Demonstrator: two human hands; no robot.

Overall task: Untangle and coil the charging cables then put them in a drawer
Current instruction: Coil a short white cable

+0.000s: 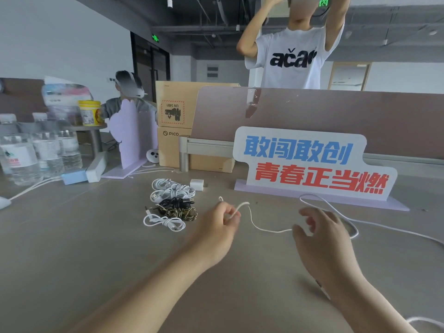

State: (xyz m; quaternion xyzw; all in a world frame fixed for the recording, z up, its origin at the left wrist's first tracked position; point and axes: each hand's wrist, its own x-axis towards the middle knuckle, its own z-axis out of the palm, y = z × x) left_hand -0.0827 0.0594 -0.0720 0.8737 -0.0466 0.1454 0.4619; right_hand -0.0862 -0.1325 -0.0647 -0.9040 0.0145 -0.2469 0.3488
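Cables part-done: we log coiled white, black and braided bundles (173,201) on the grey desk (72,236), left hand (216,228) pinching the uncoiled long white cable (269,230), right hand (323,234) slack-fingered, drawer unseen.

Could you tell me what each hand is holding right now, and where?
The left hand pinches the white cable near its end; the right hand is open over it, gripping nothing.

Office: desk partition (336,116), slogan sign (312,164)
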